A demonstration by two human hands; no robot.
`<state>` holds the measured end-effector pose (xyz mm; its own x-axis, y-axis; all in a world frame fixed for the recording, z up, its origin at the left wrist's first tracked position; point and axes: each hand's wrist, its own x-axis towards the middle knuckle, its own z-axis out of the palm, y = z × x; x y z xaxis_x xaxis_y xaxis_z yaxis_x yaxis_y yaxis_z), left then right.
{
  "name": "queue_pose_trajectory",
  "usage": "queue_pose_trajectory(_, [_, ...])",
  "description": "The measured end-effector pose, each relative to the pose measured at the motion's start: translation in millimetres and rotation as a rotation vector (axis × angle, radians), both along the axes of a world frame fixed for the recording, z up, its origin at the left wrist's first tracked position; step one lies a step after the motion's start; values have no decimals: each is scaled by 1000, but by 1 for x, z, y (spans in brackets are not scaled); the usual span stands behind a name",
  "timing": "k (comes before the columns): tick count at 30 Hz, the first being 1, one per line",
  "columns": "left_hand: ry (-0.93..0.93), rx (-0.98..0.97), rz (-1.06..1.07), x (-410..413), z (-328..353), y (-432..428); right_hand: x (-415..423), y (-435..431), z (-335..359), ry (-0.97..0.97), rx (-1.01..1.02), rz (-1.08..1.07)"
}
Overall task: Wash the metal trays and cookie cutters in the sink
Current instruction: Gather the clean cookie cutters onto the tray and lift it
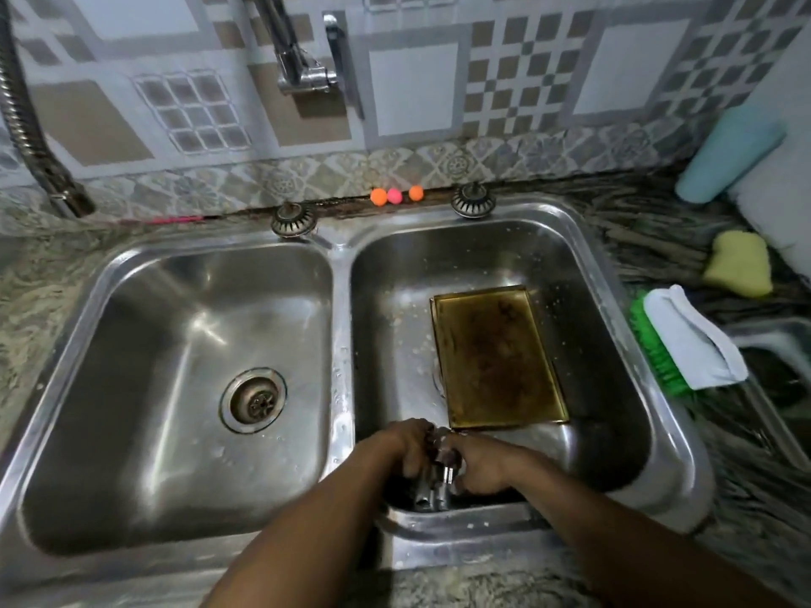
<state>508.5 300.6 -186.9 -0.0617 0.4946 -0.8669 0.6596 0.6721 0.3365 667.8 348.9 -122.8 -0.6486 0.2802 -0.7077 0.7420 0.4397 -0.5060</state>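
Judged early in the wash: in the right basin of the sink (673, 414), tray (496, 357) flat, stained brown, not yet scrubbed; at the sink's near wall, left hand (410, 445) and right hand (485, 469) both curled round small metal pieces, probably cookie cutters (444, 473)

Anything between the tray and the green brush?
Nothing loose, head view: only the basin wall and sink rim separate tray from brush.

Yellow sponge (739, 269), green-bristled brush (684, 340) near it, teal bottle (728, 155), three small balls (395, 195) by tiles
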Motion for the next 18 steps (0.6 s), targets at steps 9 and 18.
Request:
queue_pose_trajectory(9, [-130,19,137,10,65,-12,18,11,-2,35,-368,-499])
queue_pose_trajectory(18, [-306,192,283,6,114,-5,32,29,55,180,-300,-565])
